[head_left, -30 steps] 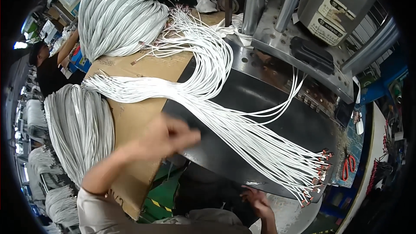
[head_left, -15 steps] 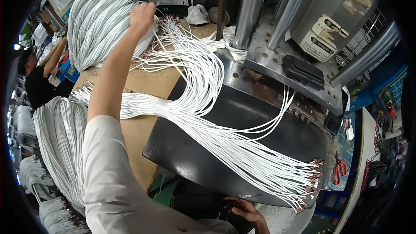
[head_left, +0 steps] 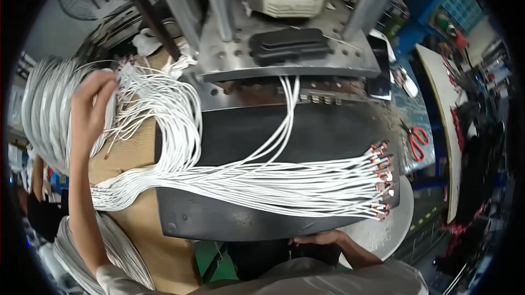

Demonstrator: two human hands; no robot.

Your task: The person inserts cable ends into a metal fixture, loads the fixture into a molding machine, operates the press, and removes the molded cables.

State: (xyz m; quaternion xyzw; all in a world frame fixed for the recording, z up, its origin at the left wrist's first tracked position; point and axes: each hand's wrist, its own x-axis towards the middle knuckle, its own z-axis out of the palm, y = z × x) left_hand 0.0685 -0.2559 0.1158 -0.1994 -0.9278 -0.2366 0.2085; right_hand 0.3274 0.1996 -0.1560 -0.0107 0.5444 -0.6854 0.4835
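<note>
My left hand, its fingers closed and slightly blurred, is raised beside the large coil of grey-white cable at the left. What lies in its fingertips, if anything, I cannot make out. My right hand rests low at the front edge of the black worktop, fingers stretched out and holding nothing visible. Across that worktop lies a thick bundle of white cables, with reddish stripped ends at the right. Its left part curves back toward the coil. A few white cables run into the press.
Red-handled scissors lie on a blue surface at the right. A round white stool is below them. Another cable coil sits at the lower left of the brown board. A person in black is at the far left.
The view has turned to the right, so the press now sits in the centre. My left hand stays raised by the coil, its fingers lower. My right hand remains at the worktop's front edge.
</note>
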